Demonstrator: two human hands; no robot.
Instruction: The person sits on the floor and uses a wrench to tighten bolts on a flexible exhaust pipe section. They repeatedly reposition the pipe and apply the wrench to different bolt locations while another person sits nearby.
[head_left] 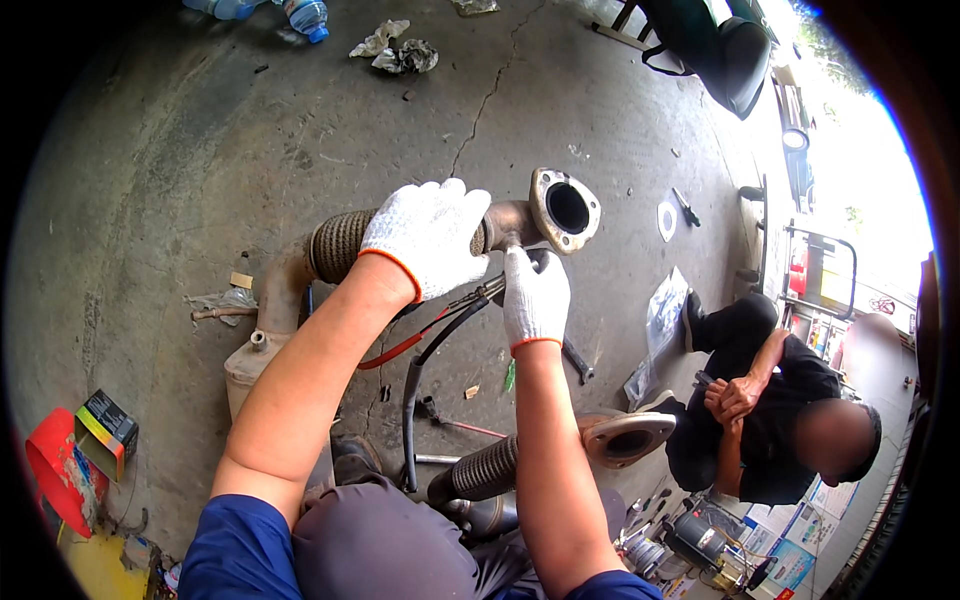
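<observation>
A rusty exhaust pipe (285,275) with a braided flexible section (343,246) runs across the middle and ends in a three-hole flange (546,212). My left hand (428,240), in a white knit glove, is wrapped over the pipe beside the braid. Just below the flange neck, my right hand (537,295), gloved too, has its fingers curled in. What sits between them is mostly hidden. Wires in a black sleeve (440,345) and an orange-red sleeve (400,345) lead up toward that hand. A second flexible pipe (484,476) with an oval flange (628,440) lies near my right forearm.
At right a person (765,400) in dark clothes crouches, hands together around a small dark object. A gasket (667,221), a screwdriver (686,207) and a plastic bag (660,320) lie on the concrete. Bottles (305,17) lie far left; a red container (62,470) stands near left.
</observation>
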